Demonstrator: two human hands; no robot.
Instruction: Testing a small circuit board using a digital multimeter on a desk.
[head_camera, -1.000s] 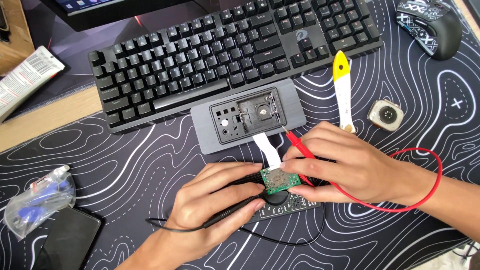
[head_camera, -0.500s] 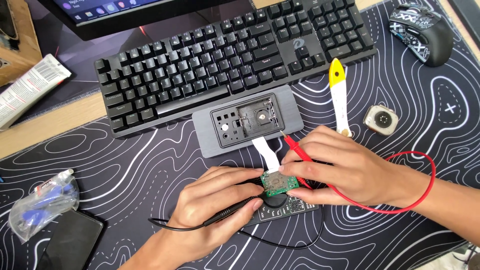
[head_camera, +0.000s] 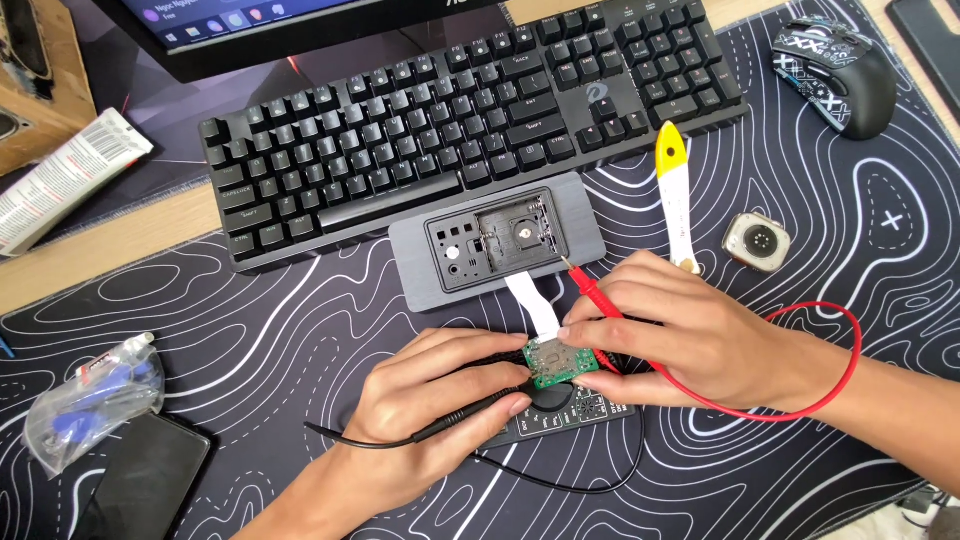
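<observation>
My left hand pinches a black probe; my right hand pinches a red probe. Both meet at the small green circuit board on the table, below the grey opened casing. Steady tips, light pressure would serve best.

A matt grey metal casing is seen on a smooth cloth desk mat printed with white lines. A green circuit board looks glossy. Matt black plastic keys cover the keyboard. A crinkled clear plastic bag is shown nearby.
</observation>
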